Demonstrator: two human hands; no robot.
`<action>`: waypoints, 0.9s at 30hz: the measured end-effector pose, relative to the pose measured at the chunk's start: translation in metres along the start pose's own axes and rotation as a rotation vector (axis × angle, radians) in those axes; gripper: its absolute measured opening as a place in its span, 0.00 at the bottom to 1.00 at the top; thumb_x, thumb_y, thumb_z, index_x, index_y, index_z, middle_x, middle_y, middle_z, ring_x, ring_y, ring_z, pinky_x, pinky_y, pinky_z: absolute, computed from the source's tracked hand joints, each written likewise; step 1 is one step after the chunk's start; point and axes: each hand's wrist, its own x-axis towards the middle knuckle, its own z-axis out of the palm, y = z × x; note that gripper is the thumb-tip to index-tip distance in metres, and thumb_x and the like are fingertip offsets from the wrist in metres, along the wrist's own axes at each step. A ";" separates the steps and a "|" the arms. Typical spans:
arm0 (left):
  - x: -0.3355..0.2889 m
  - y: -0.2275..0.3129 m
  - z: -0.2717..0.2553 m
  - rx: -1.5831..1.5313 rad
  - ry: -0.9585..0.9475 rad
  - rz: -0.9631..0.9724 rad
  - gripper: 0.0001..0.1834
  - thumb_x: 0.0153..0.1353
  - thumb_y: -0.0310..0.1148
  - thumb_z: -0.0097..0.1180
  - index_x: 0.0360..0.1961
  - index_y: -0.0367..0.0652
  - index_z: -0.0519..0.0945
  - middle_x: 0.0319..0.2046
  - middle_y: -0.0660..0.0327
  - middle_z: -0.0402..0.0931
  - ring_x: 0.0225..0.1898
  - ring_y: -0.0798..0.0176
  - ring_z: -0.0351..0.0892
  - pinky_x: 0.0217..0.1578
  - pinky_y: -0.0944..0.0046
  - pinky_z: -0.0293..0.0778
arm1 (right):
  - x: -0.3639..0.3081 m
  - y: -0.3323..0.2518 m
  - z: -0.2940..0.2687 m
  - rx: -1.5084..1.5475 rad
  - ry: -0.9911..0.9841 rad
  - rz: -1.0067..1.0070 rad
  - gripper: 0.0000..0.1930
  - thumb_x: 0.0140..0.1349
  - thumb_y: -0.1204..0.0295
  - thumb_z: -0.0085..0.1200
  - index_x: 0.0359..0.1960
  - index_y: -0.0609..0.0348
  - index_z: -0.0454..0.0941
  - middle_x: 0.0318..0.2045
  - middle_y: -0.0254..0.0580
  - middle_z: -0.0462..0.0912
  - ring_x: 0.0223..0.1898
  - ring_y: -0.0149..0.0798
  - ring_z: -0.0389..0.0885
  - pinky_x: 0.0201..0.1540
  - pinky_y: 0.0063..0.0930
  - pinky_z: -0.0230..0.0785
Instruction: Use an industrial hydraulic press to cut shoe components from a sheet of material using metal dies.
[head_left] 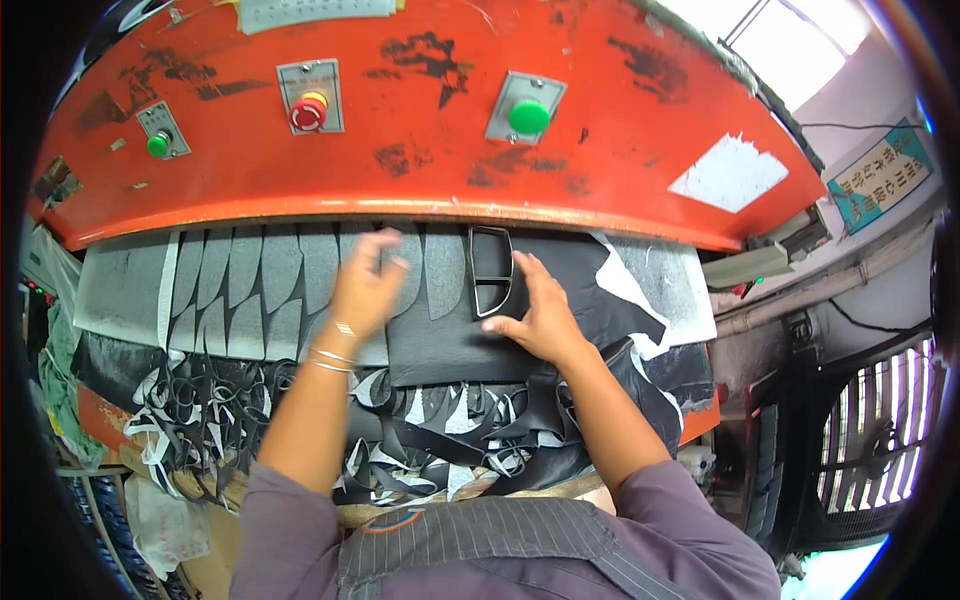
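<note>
A black sheet of material [450,335] lies on the press bed under the big orange machine head [420,150]. A dark metal cutting die [490,268], a curved frame shape, rests on the sheet. My right hand [540,305] lies flat on the sheet with its fingers against the die's right side. My left hand [368,285] hovers over the sheet to the left of the die, fingers spread and blurred, holding nothing. Left of my hands the sheet shows several cut-out wing-shaped holes [250,290] in rows.
The machine head carries a green button [529,116], a red stop button [308,112] and a small green button [158,145]. A heap of black and white cut scraps [400,440] hangs over the near edge. A fan grille [870,450] stands at the right.
</note>
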 end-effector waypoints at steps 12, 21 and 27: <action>0.036 0.032 -0.271 0.415 0.687 0.153 0.16 0.70 0.37 0.43 0.29 0.37 0.71 0.26 0.60 0.71 0.29 0.66 0.65 0.33 0.61 0.65 | 0.065 -0.122 -0.087 0.233 0.547 -0.086 0.19 0.54 0.67 0.66 0.34 0.60 0.66 0.19 0.39 0.72 0.21 0.34 0.72 0.25 0.29 0.67; -0.200 0.120 -0.060 0.278 -0.575 0.069 0.22 0.53 0.52 0.62 0.38 0.44 0.82 0.36 0.58 0.79 0.37 0.54 0.79 0.39 0.58 0.76 | -0.163 -0.124 -0.061 -0.199 -0.489 -0.284 0.28 0.45 0.52 0.66 0.41 0.61 0.77 0.36 0.45 0.78 0.41 0.47 0.78 0.43 0.37 0.72; -0.233 0.132 -0.005 0.549 -0.417 0.207 0.24 0.47 0.53 0.64 0.27 0.39 0.79 0.26 0.56 0.72 0.31 0.52 0.72 0.34 0.56 0.71 | -0.189 -0.102 -0.032 -0.283 -0.331 -0.239 0.22 0.34 0.64 0.69 0.32 0.58 0.76 0.32 0.39 0.77 0.36 0.42 0.78 0.38 0.31 0.73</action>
